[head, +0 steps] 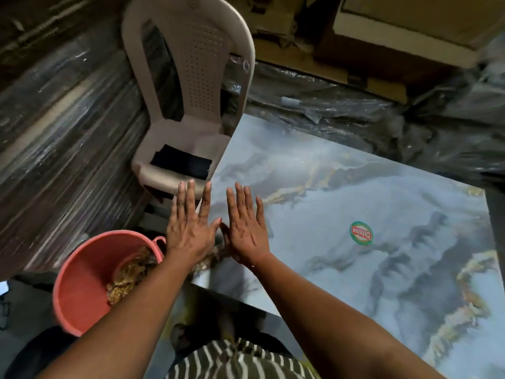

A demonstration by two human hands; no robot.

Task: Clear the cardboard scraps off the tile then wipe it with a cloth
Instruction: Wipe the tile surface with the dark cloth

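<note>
A large glossy marble-patterned tile [341, 214] lies flat, filling the right half of the view. My left hand [190, 228] and my right hand [246, 231] are held side by side over its near left edge, palms down, fingers spread, holding nothing. A few brown cardboard scraps [210, 259] show just beneath my wrists at the tile's edge. More scraps [128, 277] lie inside a pink bucket [79, 283] on the floor to the left. A folded dark cloth [181, 161] rests on the seat of a plastic chair [188, 86] beyond my hands.
A round green and red sticker [361, 233] sits on the tile. Plastic-wrapped stacks [60, 132] line the left wall. Crumpled plastic sheeting [355, 113] and cardboard boxes [396, 36] lie behind the tile. My striped clothing [240, 359] shows at the bottom.
</note>
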